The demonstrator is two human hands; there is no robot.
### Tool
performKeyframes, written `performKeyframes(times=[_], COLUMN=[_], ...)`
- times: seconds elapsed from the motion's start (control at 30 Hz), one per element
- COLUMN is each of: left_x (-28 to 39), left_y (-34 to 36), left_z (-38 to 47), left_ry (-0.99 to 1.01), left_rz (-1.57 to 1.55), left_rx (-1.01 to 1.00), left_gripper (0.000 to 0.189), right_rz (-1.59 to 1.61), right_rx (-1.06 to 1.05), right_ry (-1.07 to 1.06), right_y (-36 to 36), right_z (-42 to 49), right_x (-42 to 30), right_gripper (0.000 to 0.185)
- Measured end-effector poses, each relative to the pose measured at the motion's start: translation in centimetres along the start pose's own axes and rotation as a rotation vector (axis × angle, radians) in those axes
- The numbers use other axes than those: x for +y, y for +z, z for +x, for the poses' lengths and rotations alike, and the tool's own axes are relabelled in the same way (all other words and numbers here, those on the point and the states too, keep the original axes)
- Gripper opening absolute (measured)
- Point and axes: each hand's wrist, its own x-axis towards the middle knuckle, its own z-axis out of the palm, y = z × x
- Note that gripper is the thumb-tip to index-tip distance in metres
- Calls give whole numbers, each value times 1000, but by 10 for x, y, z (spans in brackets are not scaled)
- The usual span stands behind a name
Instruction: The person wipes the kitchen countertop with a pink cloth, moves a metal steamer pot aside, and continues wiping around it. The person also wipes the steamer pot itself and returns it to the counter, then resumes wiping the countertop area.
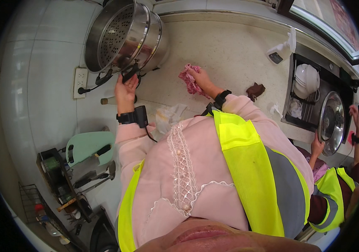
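A stainless-steel steamer pot (154, 41) with a perforated tray (116, 33) inside stands on the counter by the tiled wall. My left hand (126, 91), palm turned up, has its fingers hooked at the pot's black side handle (131, 73). In my right hand (202, 80) is a bunched pink cloth (190, 80), held over the pale countertop (220, 47) to the right of the pot. Below my hands, partly hidden by my body, lies a crumpled whitish bag or sheet (170, 116). A dark brown cloth (255, 91) lies right of my right forearm.
A power cord (92, 89) runs to the wall outlet (80, 82). A bottle (108, 100) lies near my left wrist. Knives and a green cutting board (88, 145) are at left. Rightward are a spray bottle (281, 48), stacked white bowls (306, 80) and a co-worker holding a lid (329, 126).
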Motion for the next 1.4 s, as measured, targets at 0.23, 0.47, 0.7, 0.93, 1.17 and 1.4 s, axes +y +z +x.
performKeyframes(times=[0.23, 0.47, 0.7, 0.93, 1.17, 1.4], left_x=[-12, -48, -87, -115, -81, -25], left_y=[-5, -61, -104, -110, -94, -61], left_z=[-16, -49, -91, -106, -81, -5], left_ry=[39, 53, 58, 1, 197, 198], left_rz=[53, 35, 14, 66, 449, 343], left_rx=[-20, 12, 135, 219, 254, 239], left_gripper=[68, 78, 67, 61, 63, 54], right_rz=[-79, 210, 432, -117, 628, -1031], right_rx=[-44, -118, -7, 287, 98, 46], right_ry=[39, 28, -169, -475, -43, -704], right_y=[6, 15, 62, 124, 86, 64], right_z=[-6, 26, 173, 113, 115, 331], right_x=[-11, -44, -84, 35, 63, 44], right_gripper=[40, 33, 29, 40, 31, 32])
